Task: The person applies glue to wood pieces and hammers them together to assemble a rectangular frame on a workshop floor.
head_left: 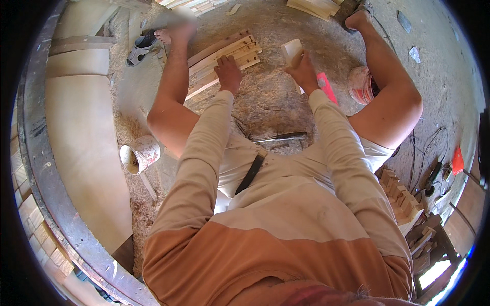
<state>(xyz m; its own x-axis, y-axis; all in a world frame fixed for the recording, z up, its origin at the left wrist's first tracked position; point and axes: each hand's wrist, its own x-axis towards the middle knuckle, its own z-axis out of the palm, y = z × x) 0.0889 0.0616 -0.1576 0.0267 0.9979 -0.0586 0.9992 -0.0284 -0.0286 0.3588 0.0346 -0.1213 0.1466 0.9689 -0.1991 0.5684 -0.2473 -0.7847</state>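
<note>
My left hand (228, 73) lies on a row of wooden slats (208, 76) on the ground, its fingers spread and slightly bent over them. Small dark holes or notches mark the slats near their right ends. To the right, my right hand (304, 73) is closed around a pale, flat-faced block (292, 50), which stands up beyond the fingers. A bright pink-red flat piece (326, 87) lies beside my right wrist. On the ground between my thighs rests a long thin tool with a dark handle (288, 136), possibly a chisel. A dark strip (250, 173) lies across my lap.
A whitish bucket (146, 151) lies at left, and a reddish-white bucket (360, 84) stands by my right leg. Wood stacks (316, 6) lie ahead. Notched wooden pieces (400, 196) and cables (426, 148) are at right. A long pale board (84, 137) runs along the left.
</note>
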